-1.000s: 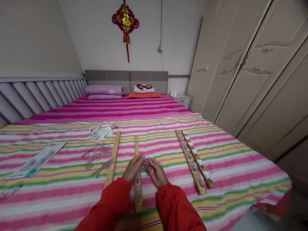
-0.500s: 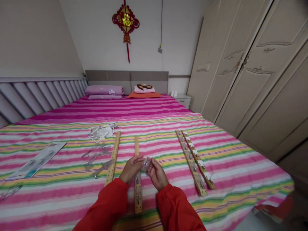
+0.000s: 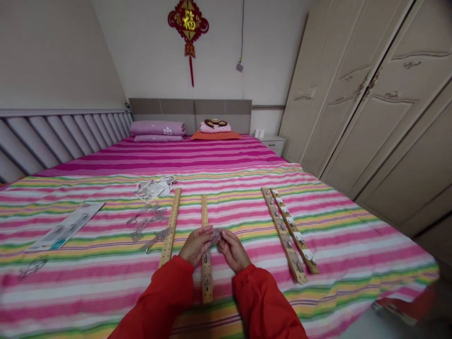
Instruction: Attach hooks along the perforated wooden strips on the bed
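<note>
Between my two hands is a clear adhesive hook [image 3: 215, 235], small and see-through. The fingertips of my left hand [image 3: 196, 244] pinch its left side, while my right hand [image 3: 231, 248] grips the right side. Directly below lies a narrow wooden strip [image 3: 204, 214] with metal hooks along its near part; my left hand covers some of it. To the left, another wooden strip [image 3: 172, 226] shows rows of small holes. Several loose clear hooks [image 3: 150, 221] lie beside that strip, one overlapping its edge.
Right of my hands lie a strip with metal hooks [image 3: 281, 228] and one with white hooks [image 3: 297, 235]. A packaged hook card [image 3: 68, 228], loose metal pieces [image 3: 33, 267] and a pile of packets [image 3: 154, 188] are on the left. Striped cloth [image 3: 116, 282] covers the bed.
The view has shifted, so everything sits slightly to the right and higher. Both hands still hold the clear hook, which is now turned to a different angle.
</note>
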`<state>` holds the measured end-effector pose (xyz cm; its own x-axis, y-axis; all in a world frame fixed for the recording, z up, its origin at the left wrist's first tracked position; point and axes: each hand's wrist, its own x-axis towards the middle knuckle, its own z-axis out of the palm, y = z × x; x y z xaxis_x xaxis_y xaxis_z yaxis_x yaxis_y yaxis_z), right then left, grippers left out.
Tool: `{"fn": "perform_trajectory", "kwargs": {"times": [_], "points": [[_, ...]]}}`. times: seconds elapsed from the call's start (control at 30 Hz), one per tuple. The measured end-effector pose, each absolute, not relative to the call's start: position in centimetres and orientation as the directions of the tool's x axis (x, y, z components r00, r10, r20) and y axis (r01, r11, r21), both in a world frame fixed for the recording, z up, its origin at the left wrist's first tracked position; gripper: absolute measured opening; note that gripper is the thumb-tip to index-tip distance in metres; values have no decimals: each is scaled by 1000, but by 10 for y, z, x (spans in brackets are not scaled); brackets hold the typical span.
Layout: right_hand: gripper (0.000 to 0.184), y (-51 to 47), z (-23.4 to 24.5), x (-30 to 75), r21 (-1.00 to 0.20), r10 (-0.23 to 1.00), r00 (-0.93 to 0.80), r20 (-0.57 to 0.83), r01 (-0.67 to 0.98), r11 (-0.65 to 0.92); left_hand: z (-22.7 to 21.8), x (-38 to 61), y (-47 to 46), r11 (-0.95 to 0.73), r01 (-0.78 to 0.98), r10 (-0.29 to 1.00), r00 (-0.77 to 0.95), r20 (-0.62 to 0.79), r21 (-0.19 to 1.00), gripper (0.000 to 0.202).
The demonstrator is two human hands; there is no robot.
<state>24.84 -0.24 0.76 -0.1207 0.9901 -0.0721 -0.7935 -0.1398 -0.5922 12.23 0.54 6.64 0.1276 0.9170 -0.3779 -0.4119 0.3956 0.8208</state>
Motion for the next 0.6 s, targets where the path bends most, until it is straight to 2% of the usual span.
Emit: {"fn": "perform_trajectory", "kwargs": {"times": [0.13,0.33,0.6], "points": [[19,-1,7,248,-576,986,-146,-83,-800,-167,72,119,4,434,-425,901,190,-390,794,25],[23,-1,4,249,-624,980,-198,-35,-762,-177,73,121,6,456,-402,885,297,-358,794,15],[20,-3,3,249,-617,989,-143,-27,-776,-129,71,124,4,447,-359,888,288,-358,820,8]]}}
